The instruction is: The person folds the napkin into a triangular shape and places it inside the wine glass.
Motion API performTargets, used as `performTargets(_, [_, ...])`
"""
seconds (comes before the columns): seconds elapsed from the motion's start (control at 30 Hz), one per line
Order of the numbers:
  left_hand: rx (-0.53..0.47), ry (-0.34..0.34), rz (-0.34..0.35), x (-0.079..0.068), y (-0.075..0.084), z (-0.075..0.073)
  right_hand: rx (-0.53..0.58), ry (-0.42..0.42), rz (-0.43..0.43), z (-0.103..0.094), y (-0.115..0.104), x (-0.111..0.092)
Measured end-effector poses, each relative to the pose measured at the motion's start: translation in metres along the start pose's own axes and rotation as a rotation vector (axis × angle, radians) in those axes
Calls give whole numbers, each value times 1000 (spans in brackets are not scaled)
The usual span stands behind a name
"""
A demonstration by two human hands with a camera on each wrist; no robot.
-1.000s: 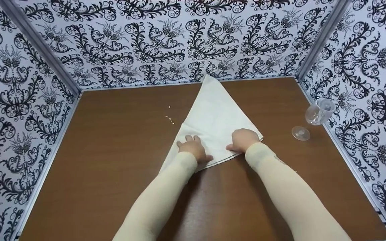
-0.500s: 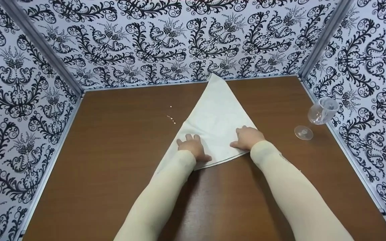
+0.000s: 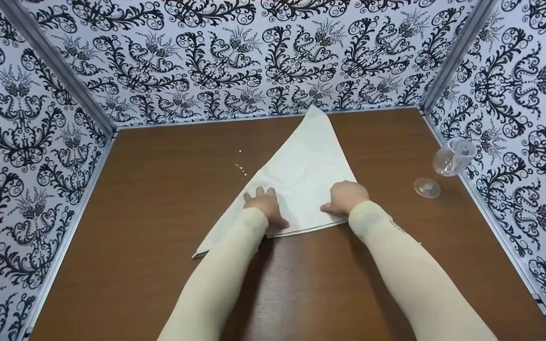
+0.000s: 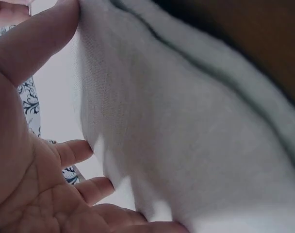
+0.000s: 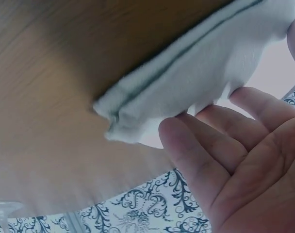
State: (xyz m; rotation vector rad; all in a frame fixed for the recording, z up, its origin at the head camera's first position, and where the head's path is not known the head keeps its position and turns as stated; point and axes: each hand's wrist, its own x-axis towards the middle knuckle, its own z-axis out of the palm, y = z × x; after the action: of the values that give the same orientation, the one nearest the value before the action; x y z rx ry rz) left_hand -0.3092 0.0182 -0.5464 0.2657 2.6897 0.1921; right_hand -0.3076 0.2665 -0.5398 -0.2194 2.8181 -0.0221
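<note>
A white cloth napkin [image 3: 307,163], folded in layers into a triangle, lies on the brown table. One point reaches toward the back wall and another stretches to the front left. My left hand [image 3: 266,208] rests on its lower left part, fingers spread. On the lower right part, near the right corner, lies my right hand [image 3: 348,198], its thumb pointing left. The left wrist view has the left fingertips [image 4: 98,190] touching the cloth, with the thumb apart from them. In the right wrist view, the right fingertips [image 5: 175,130] press the cloth beside its layered edge.
A clear stemmed glass [image 3: 453,158] stands at the right side of the table, close to the patterned right wall [image 3: 529,118]. Small white specks [image 3: 240,166] dot the table left of the napkin. A patterned wall [image 3: 235,52] rises behind the table.
The napkin has turned: its far point has shifted right and its front-left corner has swung out left from under the left forearm. The left hand has moved slightly left.
</note>
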Motion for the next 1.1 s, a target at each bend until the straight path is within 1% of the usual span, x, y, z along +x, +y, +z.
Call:
performTargets(0.13, [-22,-2,-1,-5,-4,-6,-20,-2,2,-1,-2,1])
performTargets(0.2, [-27,-4,-2,-4,-6,-6,-9,14,11,-1,-2,2])
performTargets(0.3, [-25,-10,0,-1,-9,-6,32,35,-2,-1,2,4])
performTargets(0.5, [-12,-17,15,7,-12,-2,128,-24,-62,4,15,3])
performTargets(0.63, [-23,-14,17,5,-13,-4,143,-19,-61,6,18,2])
performTargets(0.73, [-16,-9,15,-2,-11,-8,130,-16,-56,6,17,1])
performTargets(0.83, [2,-19,-20,-10,-6,-13,109,-9,-49,7,13,1])
performTargets(0.9, [14,-26,-31,-14,-1,-15,104,-2,-39,7,11,0])
performTargets(1.0, [28,-45,-13,-17,6,-15,101,2,-19,5,8,-2])
performTargets(1.1, [24,-40,6,-18,10,-12,88,2,-15,3,5,-2])
